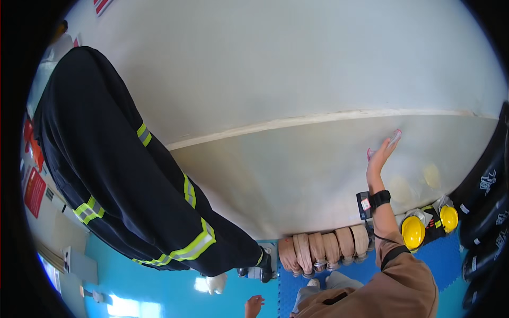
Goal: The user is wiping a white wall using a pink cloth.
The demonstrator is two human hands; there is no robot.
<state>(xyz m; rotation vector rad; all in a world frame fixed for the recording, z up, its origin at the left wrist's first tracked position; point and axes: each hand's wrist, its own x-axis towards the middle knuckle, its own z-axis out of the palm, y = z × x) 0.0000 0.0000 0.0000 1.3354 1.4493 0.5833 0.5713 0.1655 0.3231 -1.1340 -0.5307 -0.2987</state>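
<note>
My right hand is raised to the pale wall, below its ledge. It grips a thin clear plastic piece with pink-red edges, which shows on both sides of the hand; its exact kind is unclear. A black strap and a small black device sit on my right wrist. My left hand is low in the picture, its fingers loosely bent and slightly apart, with nothing visible in it. Several rolled tan hoses stand in a row at the wall's foot, in front of my feet.
On the left looms a figure in dark clothing with yellow-silver reflective bands and black boots. Yellow helmets lie by folded dark gear. Large black bags line the right side. A blue mat covers part of the floor.
</note>
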